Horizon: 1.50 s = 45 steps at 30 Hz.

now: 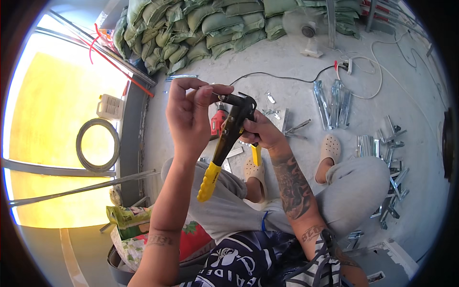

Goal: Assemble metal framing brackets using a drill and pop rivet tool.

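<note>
My right hand is wrapped round a hand riveter with a black body and yellow grips, held up in front of my lap. Its head points left, and one long handle slants down toward my knee. My left hand is raised at the riveter's nose, thumb and forefinger pinched together there. Whatever small piece sits between those fingertips is too small to make out. Behind the riveter, a red power drill lies on the floor, partly hidden.
Metal brackets lie piled at the right, near bundled metal strips. Stacked green sandbags line the back, beside a fan. Cables cross the floor. A wire coil and a jug are at the left.
</note>
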Tool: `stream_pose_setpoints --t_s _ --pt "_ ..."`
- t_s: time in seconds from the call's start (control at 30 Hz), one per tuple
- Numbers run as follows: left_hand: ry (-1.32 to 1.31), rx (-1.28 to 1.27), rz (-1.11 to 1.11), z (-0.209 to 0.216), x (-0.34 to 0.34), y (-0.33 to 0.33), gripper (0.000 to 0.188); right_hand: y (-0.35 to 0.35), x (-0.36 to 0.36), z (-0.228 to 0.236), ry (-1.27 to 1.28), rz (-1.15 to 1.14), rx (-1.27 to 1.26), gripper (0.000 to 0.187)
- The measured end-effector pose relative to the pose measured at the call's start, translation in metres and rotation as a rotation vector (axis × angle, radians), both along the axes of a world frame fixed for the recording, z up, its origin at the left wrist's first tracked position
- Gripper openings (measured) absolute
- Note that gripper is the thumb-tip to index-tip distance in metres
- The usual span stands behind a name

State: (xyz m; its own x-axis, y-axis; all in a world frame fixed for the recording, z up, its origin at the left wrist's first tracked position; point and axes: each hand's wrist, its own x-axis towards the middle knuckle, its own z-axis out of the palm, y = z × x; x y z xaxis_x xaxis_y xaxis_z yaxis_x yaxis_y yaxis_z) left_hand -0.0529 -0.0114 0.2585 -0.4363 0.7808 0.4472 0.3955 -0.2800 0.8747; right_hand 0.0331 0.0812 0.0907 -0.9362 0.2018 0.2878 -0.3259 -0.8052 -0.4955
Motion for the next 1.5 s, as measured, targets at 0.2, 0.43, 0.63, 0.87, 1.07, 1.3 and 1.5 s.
stream_pose_setpoints --t_s 0.2,0.43,0.63,0.87,1.07,1.3,1.5 --pt "0.204 -0.293 0.084 0.002 -0.004 -0.029 0.045 0.007 0.003 -0.001 0.056 -0.071 0.01 0.034" --pt "0.03 -0.841 0.041 -0.009 0.002 -0.074 0.025 0.01 0.016 0.017 0.4 0.008 -0.093 0.098" --pt "-0.066 -0.782 0.059 -0.029 0.006 -0.064 0.024 -0.009 -0.011 0.021 0.32 -0.121 -0.246 0.077" --pt "0.96 -0.661 0.22 -0.029 0.02 -0.047 0.108 -0.012 -0.012 0.042 0.178 -0.463 -0.287 0.048" --pt "0.679 -0.749 -0.289 -0.043 -0.053 -0.011 0.115 -0.015 -0.043 0.052 -0.407 -0.852 -0.175 0.035" --pt "-0.514 -1.12 -0.752 -0.134 -0.163 0.019 0.109 0.002 -0.088 -0.03 -0.545 -0.831 -0.246 0.077" --pt "-0.994 -1.16 -0.914 -0.324 -0.126 -0.019 0.096 -0.034 -0.051 -0.198 -1.022 -0.731 -0.263 0.066"
